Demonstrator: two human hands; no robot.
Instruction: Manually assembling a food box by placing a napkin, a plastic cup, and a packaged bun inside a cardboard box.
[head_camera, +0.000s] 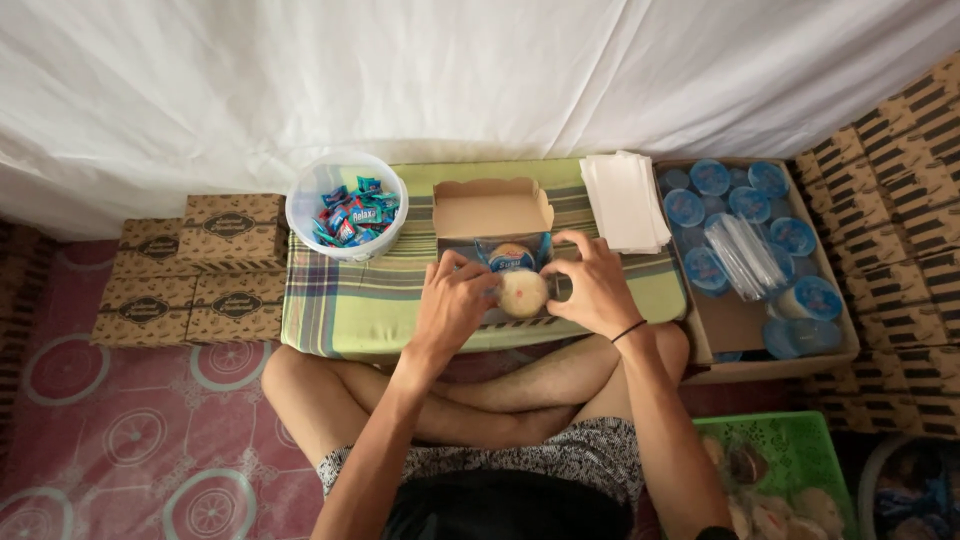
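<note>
I have my left hand (452, 300) and right hand (597, 285) both closed around a round pale bun (522, 292), seating it in the open cardboard box (492, 212) mid-table near the front edge, so next I judge it needs pressing level.

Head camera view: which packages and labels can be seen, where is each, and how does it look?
Snack box: centre of cloth, open, brown cardboard.
Printed boxes: left floor, flat brown, dark oval labels.
Tub: left of the snack box, white, round, holds blue-red wrapped candies.
Sealed cups: right carton, round blue lids.
Stacked boxes: far right, brown, dark-striped.
</note>
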